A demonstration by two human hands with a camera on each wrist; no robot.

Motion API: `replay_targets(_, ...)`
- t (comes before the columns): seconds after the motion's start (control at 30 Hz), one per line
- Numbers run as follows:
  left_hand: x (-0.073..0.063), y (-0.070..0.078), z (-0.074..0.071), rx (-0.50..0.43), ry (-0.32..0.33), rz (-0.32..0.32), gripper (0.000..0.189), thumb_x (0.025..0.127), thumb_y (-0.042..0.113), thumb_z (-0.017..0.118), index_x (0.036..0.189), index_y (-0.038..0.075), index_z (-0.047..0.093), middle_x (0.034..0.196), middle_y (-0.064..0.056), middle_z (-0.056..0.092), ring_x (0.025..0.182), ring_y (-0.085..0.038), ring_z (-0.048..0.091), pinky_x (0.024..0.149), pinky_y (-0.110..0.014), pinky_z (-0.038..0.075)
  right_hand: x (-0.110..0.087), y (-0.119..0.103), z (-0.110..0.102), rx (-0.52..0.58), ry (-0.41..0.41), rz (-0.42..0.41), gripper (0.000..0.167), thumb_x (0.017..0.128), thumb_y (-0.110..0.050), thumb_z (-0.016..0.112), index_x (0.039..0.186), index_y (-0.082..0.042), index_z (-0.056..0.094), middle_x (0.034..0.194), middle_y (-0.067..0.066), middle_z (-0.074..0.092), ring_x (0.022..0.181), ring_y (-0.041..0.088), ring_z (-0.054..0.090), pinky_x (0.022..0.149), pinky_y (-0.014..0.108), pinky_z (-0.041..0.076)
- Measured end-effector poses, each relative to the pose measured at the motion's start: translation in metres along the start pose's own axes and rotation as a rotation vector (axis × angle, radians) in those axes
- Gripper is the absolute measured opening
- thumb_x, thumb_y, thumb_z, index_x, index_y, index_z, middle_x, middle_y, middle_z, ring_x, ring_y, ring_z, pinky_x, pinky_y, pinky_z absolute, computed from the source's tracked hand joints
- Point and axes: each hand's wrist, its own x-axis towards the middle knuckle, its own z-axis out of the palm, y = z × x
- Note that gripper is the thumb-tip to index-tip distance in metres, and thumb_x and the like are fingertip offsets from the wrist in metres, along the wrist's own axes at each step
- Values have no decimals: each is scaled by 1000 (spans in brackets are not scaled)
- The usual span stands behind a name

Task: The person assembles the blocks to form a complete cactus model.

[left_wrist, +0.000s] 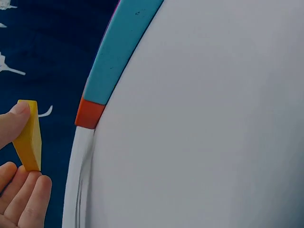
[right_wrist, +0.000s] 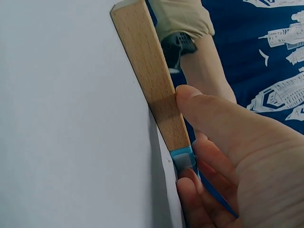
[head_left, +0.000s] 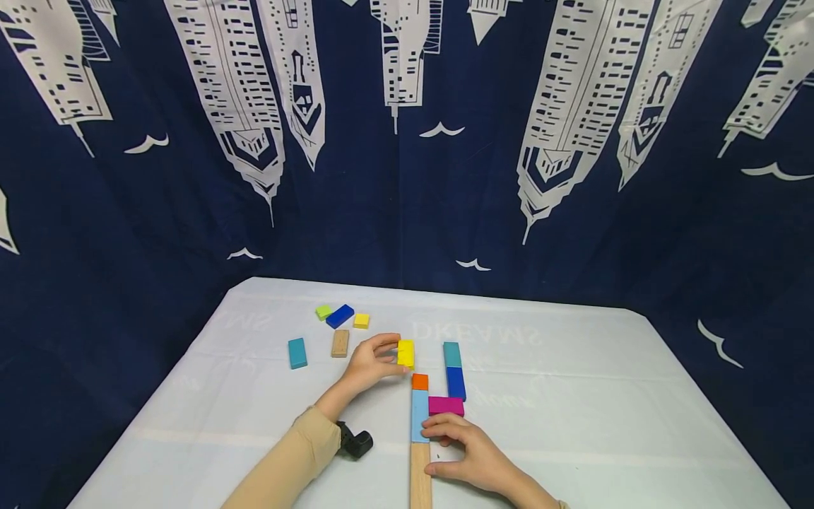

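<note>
My left hand (head_left: 372, 364) pinches a yellow block (head_left: 405, 354) between thumb and fingertips, just beyond the far end of a row of blocks. In the left wrist view, the thumb presses one end of that yellow block (left_wrist: 31, 140). The row runs from an orange block (head_left: 420, 382) through a light blue block (head_left: 420, 404) to a long wooden block (head_left: 420, 477). My right hand (head_left: 473, 452) rests along its right side, thumb at the wooden block and fingertips at the light blue one. A magenta block (head_left: 446, 406) lies crosswise beside the light blue block.
Right of the row, a dark blue block (head_left: 456, 383) and a teal block (head_left: 451, 355) lie end to end. Back left are a teal block (head_left: 297, 353), a small wooden block (head_left: 340, 343), a blue block (head_left: 340, 317), a yellow block (head_left: 361, 321) and a green block (head_left: 323, 312).
</note>
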Motion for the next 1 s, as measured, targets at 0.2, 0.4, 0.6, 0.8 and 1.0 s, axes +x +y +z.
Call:
replay_targets(0.2, 11, 3, 14, 70, -27, -36, 69, 68, 9, 84, 128, -4, 51, 129, -17, 54, 118, -30, 53, 91, -34, 48, 0, 1, 0, 2, -4, 14, 37, 77, -11, 77, 109, 2, 64, 116, 19, 58, 101, 27, 57, 81, 29, 52)
replay_targets(0.4, 16, 2, 22, 89, -9, -88, 68, 68, 11, 84, 128, -1, 53, 128, -14, 55, 117, -28, 54, 92, -36, 48, 0, 1, 0, -11, 2, 4, 37, 76, -10, 78, 108, 2, 64, 115, 19, 59, 100, 27, 57, 80, 29, 52)
replay_targets(0.6, 22, -5, 26, 86, -7, -108, 67, 67, 10, 84, 126, -2, 54, 126, -16, 57, 116, -29, 55, 92, -36, 48, 0, 2, 0, -11, 6, -10, 37, 76, -10, 78, 108, 3, 64, 115, 19, 59, 100, 28, 57, 79, 29, 52)
replay_targets(0.8, 26, -9, 26, 111, 12, -164, 65, 65, 12, 85, 123, -1, 57, 123, -15, 59, 115, -27, 56, 92, -34, 48, 0, 3, 0, -5, 9, -26, 37, 76, -9, 78, 108, 3, 64, 114, 20, 59, 99, 27, 57, 79, 29, 53)
replay_targets(1.0, 27, -8, 25, 111, 5, -174, 60, 68, 9, 83, 122, 1, 58, 123, -14, 59, 114, -26, 56, 93, -35, 47, 0, 3, 0, -1, 9, -14, 37, 75, -9, 78, 108, 3, 64, 114, 20, 59, 100, 26, 57, 79, 29, 52)
